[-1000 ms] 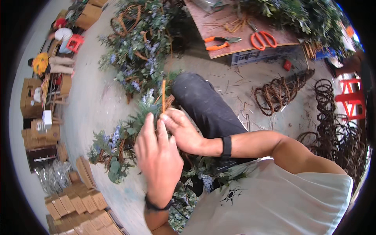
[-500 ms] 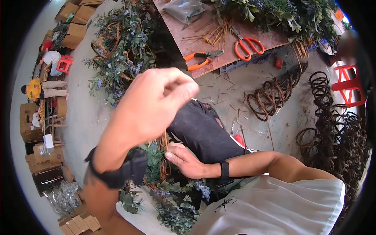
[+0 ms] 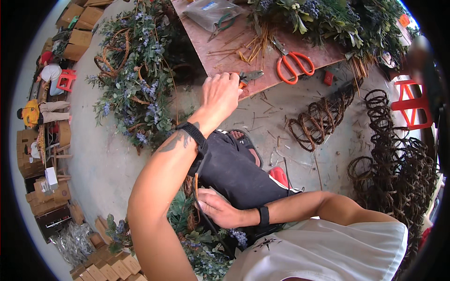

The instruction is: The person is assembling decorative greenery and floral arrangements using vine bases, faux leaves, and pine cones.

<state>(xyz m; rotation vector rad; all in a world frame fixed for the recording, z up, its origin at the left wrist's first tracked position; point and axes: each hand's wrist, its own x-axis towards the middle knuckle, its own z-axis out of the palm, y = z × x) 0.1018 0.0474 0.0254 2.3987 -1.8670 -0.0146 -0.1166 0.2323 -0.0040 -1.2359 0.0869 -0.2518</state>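
Observation:
My left hand [image 3: 221, 92] is on the pliers [image 3: 252, 76] at the table's near corner, its fingers curled over their orange handles. The jaws and a bit of handle show beyond the fingers. Lower down, my right hand [image 3: 219, 209] pinches a thin brown stem [image 3: 196, 183] that stands up beside its thumb. Around that hand is greenery with pine-like sprigs [image 3: 179, 213] and blue berry clusters [image 3: 239, 236]. My left forearm hides part of it. A dark cord runs down from the left wristband [image 3: 196, 136] past the right hand.
On the table [image 3: 201, 33] are red-handled scissors [image 3: 294, 68], other pliers [image 3: 221, 25], a plastic bag [image 3: 211, 11] and loose twigs [image 3: 257, 47]. Berry greenery [image 3: 145, 79] stands left. Coiled vine forms [image 3: 323, 117] lie on the floor beside red stools [image 3: 412, 104]. People work far left.
My left hand has moved up and away from above the greenery to the pliers and closed over their handles. My right hand stays at the stem. The view has shifted slightly.

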